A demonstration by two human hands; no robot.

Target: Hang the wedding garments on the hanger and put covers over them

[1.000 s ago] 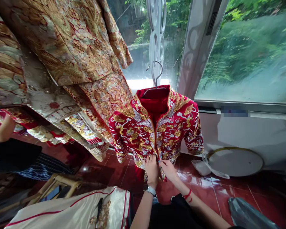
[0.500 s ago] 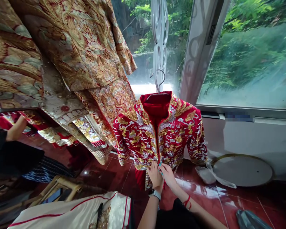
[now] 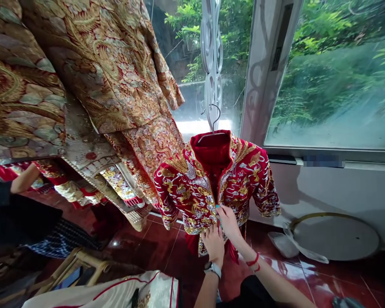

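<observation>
Fingers of left hand and right hand grasp the red embroidered jacket at its front.

Looks like a wedding-garment shop or dressing room, can't tell which. Gold-embroidered robes hang packed together, and a red embroidered jacket hangs on a wire hanger from a white scroll grille beside a large window onto greenery. Floor is glossy red tile, with a white red-piped garment laid out nearby.
</observation>
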